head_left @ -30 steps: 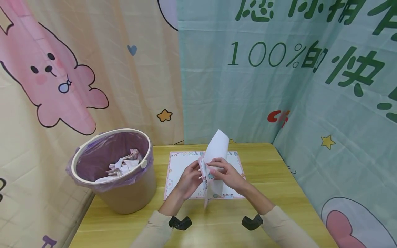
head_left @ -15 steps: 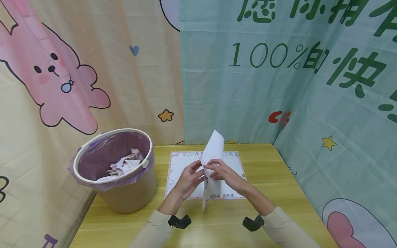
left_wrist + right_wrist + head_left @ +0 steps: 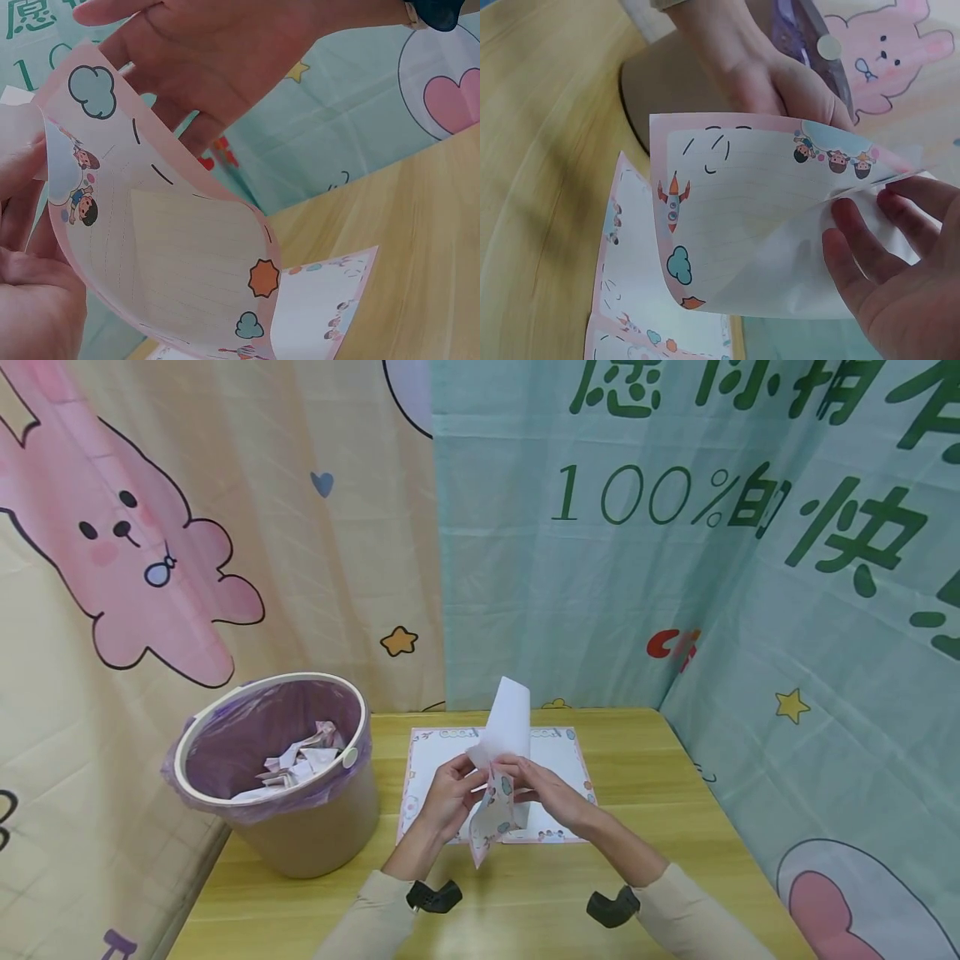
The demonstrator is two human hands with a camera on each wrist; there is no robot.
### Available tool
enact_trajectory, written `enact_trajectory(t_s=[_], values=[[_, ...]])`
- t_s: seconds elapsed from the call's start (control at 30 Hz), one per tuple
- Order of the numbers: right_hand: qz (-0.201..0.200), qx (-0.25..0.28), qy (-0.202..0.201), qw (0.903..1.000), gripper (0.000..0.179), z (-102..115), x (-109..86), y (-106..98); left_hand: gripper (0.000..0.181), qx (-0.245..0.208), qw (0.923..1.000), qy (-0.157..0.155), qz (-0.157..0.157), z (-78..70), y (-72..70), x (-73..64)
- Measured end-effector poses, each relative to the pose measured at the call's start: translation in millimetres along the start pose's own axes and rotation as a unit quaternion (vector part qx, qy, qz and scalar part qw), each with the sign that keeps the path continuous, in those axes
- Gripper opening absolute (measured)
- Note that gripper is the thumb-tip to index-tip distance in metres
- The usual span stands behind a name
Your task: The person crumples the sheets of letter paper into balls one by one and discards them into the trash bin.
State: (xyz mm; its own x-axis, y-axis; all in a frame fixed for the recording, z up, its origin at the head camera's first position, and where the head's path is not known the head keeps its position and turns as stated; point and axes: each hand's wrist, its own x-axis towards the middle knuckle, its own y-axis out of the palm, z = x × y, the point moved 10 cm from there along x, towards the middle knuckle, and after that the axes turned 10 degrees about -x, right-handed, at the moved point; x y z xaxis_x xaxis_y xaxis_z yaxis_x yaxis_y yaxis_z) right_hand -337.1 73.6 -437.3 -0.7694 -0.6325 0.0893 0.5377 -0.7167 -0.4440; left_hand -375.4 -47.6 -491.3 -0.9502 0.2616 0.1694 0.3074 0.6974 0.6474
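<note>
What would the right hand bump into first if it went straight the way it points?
Probably the held paper sheet, which it seems to touch. The left hand looks next, though depth is hard to judge.

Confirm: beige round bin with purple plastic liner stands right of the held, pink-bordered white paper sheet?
Wrong side: the head view shows the beige round bin with purple plastic liner standing left of the held, pink-bordered white paper sheet.
</note>
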Motion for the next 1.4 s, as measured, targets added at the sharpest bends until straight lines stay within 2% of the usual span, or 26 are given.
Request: enact_trajectory(t_s=[0.23,0.4,0.53,0.67,0.77,0.9,1.07,1.2,1.4], values=[[-0.047,-0.053,0.006,0.9975,0.049,2.1,3.3,-3.9,0.03,-0.016,0.9998,0.009,-0.01,-0.1,-0.8,-0.8],[-0.103,-0.113,-0.014,0.9882,0.036,6.4,0.8,-16.8,0.029,-0.019,0.999,0.015,-0.039,-1.5,-4.6,-1.6],[-0.145,-0.131,-0.036,0.9801,0.03,10.0,-4.3,-33.7,0.026,-0.017,0.9976,0.019,-0.065,-5.0,-11.4,-2.4],[-0.174,-0.143,-0.052,0.9729,0.03,7.6,-8.2,-51.0,0.023,-0.011,0.9979,0.017,-0.062,-6.6,-13.3,-5.3],[-0.179,-0.141,-0.047,0.9725,0.039,-0.3,-8.5,-60.0,0.023,-0.009,0.9988,0.011,-0.046,-5.9,-12.2,-7.7],[-0.162,-0.103,-0.04,0.9806,0.058,-12.3,-6.1,-64.9,0.027,-0.024,0.9997,0.0,-0.007,-4.0,-7.4,-10.2],[-0.112,-0.02,-0.05,0.9923,0.082,-16.8,0.1,-61.6,0.03,-0.05,0.9978,-0.018,0.039,-2.5,-0.9,-13.5],[-0.07,0.014,-0.062,0.9955,0.094,-14.6,4.4,-55.9,0.033,-0.065,0.996,-0.03,0.053,-1.6,1.9,-15.4],[-0.006,0.055,-0.075,0.9956,0.105,-8.6,8.0,-43.4,0.03,-0.081,0.9945,-0.028,0.059,-0.5,3.6,-15.0]])
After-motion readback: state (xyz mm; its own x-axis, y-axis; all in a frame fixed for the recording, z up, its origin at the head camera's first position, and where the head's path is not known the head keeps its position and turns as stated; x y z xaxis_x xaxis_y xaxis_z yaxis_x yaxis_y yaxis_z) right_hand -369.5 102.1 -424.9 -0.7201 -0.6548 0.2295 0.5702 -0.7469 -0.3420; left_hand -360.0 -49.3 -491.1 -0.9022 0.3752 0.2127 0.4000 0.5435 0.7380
